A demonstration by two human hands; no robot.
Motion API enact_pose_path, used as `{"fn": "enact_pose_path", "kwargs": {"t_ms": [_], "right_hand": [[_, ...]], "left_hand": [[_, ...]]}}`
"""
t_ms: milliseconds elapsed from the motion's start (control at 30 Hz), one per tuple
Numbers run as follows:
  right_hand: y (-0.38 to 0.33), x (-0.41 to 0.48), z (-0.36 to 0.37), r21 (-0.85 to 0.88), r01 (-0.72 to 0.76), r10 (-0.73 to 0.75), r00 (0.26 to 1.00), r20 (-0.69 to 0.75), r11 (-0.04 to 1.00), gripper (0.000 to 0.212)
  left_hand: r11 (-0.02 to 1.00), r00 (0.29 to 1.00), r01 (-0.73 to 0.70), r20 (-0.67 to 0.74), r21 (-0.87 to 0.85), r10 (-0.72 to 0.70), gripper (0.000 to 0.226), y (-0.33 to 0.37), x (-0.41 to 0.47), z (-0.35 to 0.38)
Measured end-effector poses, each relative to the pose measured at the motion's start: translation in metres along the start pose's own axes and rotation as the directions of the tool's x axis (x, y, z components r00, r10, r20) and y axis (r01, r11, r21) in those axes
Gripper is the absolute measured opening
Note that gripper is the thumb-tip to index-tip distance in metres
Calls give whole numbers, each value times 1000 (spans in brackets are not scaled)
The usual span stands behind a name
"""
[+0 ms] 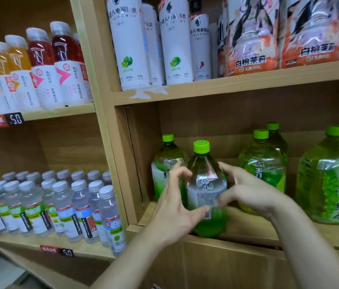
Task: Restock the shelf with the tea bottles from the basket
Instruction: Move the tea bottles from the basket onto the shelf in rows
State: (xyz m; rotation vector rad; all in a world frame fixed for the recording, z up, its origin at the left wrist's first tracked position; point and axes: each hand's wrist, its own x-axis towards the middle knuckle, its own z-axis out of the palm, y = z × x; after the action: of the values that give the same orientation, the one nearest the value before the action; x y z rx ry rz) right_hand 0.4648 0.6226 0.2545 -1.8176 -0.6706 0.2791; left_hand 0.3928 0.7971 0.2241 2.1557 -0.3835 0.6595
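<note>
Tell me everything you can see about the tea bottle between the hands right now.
The tea bottle is clear plastic with a lime-green screw cap, a wrap label printed in Chinese characters and a green lower band. It stands upright at the front edge of the lower wooden shelf, just ahead of another green-capped bottle. The left hand cups its left side, thumb across the label; the right hand cups its right side.
</note>
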Motion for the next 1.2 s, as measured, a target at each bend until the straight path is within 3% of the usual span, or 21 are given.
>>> {"fn": "enact_pose_path", "kwargs": {"t_ms": [167,233,333,400,467,533,633,800,967,1033,1100,1200], "right_hand": [[5,17,10,256,33,-47,998,46,966,64],[11,25,17,321,15,-15,1000,-3,947,57],[12,33,31,343,22,25,991,-133,939,48],[14,40,44,264,55,15,967,-255,963,43],[19,49,53,4,54,-48,929,-368,999,40],[19,46,58,-235,-22,-91,885,-457,972,41],[15,30,63,-204,46,-135,884,-447,978,45],[16,13,85,-233,105,-162,957,-242,967,73],[26,37,85,-240,73,-139,953,-270,968,73],[29,48,82,-97,81,-105,951,-290,992,69],[27,59,74,224,68,-5,962,-273,972,65],[24,80,57,590,-55,168,976,-138,806,57]], "left_hand": [[972,998,-25,55,233,13,96,6,7,-21],[946,997,-25,80,323,0,104,5,5,-28],[897,1000,-25,1,442,28,107,3,4,-29],[860,996,2,-76,511,42,106,0,5,-26],[831,989,44,-142,555,42,103,-4,5,-27],[796,987,69,-158,601,34,102,-7,5,-31],[754,988,93,-155,651,12,100,-12,6,-35],[701,973,200,-222,685,-61,95,-27,20,-31],[679,960,263,-259,686,-111,82,-38,37,-20],[686,962,261,-238,679,-131,81,-44,41,-17],[701,966,257,-208,666,-156,84,-50,40,-17],[655,987,155,-137,740,-79,77,-56,32,-22]]}}
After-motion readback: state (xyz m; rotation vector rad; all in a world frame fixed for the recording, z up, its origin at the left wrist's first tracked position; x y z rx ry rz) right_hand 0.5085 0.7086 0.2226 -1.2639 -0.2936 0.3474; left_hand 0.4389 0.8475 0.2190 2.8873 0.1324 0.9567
